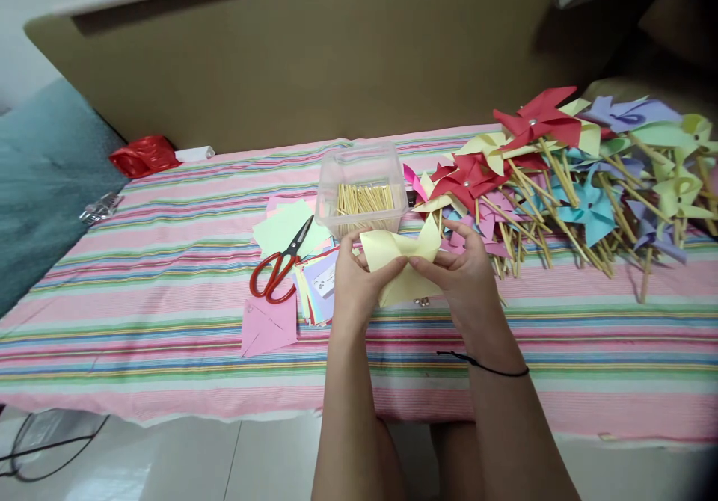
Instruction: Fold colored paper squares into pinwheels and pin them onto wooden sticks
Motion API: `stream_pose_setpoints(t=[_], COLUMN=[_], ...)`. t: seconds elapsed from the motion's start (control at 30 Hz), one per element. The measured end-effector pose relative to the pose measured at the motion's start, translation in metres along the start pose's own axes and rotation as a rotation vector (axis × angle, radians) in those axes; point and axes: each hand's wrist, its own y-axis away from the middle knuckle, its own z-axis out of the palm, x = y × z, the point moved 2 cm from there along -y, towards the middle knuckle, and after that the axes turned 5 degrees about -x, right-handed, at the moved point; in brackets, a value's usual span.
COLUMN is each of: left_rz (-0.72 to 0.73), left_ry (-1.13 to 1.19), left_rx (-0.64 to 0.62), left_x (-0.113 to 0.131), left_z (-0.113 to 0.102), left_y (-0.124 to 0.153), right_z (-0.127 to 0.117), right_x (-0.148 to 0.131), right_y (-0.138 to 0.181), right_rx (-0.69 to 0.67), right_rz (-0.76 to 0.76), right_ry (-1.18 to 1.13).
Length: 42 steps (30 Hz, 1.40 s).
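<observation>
Both my hands hold a pale yellow paper square [399, 262] folded partly into a pinwheel shape, above the striped cloth. My left hand [356, 280] grips its left side, fingers curled round the paper. My right hand [463, 273] pinches the folded corners together at the paper's middle. Just behind the paper stands a clear plastic box [362, 187] holding several wooden sticks.
Red-handled scissors [280, 265] lie on a stack of coloured paper squares [308, 284], with a pink sheet [268, 327] in front. A heap of finished pinwheels [577, 179] on sticks fills the right. A red bag [144, 155] lies far left on the striped cloth [140, 321].
</observation>
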Motion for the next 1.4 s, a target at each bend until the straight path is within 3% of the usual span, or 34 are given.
stream_pose_setpoints(t=[0.2,0.43,0.77,1.13,1.33,1.4], left_rz=[-0.006,-0.021,0.019,0.008,-0.008,0.026], left_ry=[-0.037,-0.007,-0.054,-0.036,0.026,0.041], left_rx=[0.089,0.009,0.075,0.059,-0.015,0.015], left_x=[0.001,0.001,0.001,0.001,0.005,0.008], left_z=[-0.003,-0.004,-0.007,-0.005,-0.016,-0.024], left_y=[-0.001,0.0,-0.002,-0.002,-0.002,-0.001], right_z=[0.003,0.0,-0.001,0.0,-0.003,-0.008], right_x=[0.002,0.005,0.006,0.005,0.003,0.002], right_y=[0.0,-0.001,-0.001,0.0,-0.001,-0.003], right_rx=[-0.02,-0.017,-0.031,-0.037,0.042,0.099], right_rz=[0.019,0.052,0.067,0.074,0.105,0.112], right_ry=[-0.026,-0.002,0.029,0.02,-0.016,-0.041])
